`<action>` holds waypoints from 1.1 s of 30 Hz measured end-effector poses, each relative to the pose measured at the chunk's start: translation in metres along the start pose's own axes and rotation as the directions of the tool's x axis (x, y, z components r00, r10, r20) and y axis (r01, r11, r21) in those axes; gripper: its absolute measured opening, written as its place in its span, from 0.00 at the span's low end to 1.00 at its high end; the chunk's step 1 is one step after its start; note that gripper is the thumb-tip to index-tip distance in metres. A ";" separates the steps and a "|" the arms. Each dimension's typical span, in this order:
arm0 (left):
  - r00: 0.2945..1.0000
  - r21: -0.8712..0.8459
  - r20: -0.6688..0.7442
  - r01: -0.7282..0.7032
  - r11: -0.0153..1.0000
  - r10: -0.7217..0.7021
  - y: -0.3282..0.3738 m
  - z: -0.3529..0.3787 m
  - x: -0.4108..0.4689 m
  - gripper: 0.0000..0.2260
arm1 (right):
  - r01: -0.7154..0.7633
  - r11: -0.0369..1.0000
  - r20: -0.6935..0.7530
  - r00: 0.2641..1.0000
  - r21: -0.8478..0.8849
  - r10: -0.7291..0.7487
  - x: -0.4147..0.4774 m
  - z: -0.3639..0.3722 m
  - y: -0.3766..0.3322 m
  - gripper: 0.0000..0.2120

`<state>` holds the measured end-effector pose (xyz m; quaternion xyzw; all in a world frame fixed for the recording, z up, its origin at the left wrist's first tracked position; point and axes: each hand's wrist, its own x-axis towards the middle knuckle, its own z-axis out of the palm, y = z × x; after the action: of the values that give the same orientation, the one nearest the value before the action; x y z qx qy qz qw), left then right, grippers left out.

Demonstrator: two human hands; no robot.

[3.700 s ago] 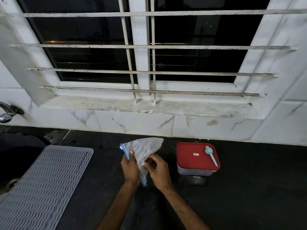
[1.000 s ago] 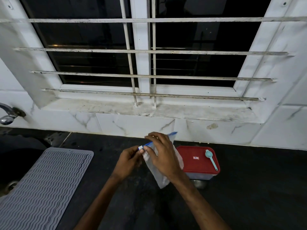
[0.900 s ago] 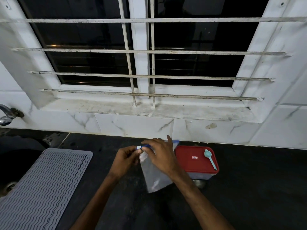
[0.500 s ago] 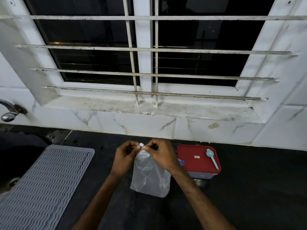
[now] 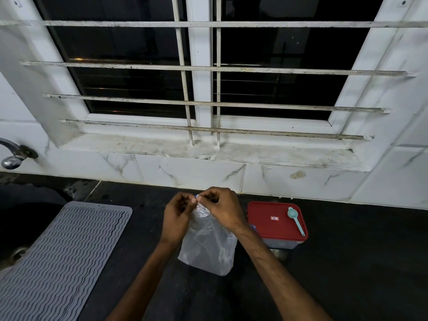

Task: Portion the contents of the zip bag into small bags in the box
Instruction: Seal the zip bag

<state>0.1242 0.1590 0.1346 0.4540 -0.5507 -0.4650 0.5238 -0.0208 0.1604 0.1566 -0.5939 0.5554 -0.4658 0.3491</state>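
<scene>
Spoon (image 5: pixel 295 220) on box (image 5: pixel 271 230), right of zip bag (image 5: pixel 208 246).

Two grips were in view, the left grip (image 5: pixel 177 218) and the right grip (image 5: pixel 222 209), both bare hands. One clear zip bag (image 5: pixel 208 251) was between them. One box (image 5: pixel 266 228) with a red lid stood on the one dark surface (image 5: pixel 347 262), and the lid carried one white label (image 5: pixel 274 218) and one pale blue scoop (image 5: pixel 291 213). There was one grey ribbed mat (image 5: pixel 62 258), one metal tap (image 5: pixel 11 156) and one drain (image 5: pixel 19 252). The window had two dark panes (image 5: pixel 129 42), four horizontal bars (image 5: pixel 231 68) and two vertical bars (image 5: pixel 184 84).
</scene>
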 end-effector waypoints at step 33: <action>0.930 -0.103 -0.338 0.116 0.988 -0.144 -0.014 -0.020 0.009 0.08 | -0.120 0.991 0.051 0.992 0.066 0.117 -0.009 -0.047 0.035 0.04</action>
<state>0.1435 0.1469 0.1230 0.5421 -0.3999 -0.4339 0.5982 -0.0759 0.1688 0.1377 -0.5583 0.5649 -0.4491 0.4092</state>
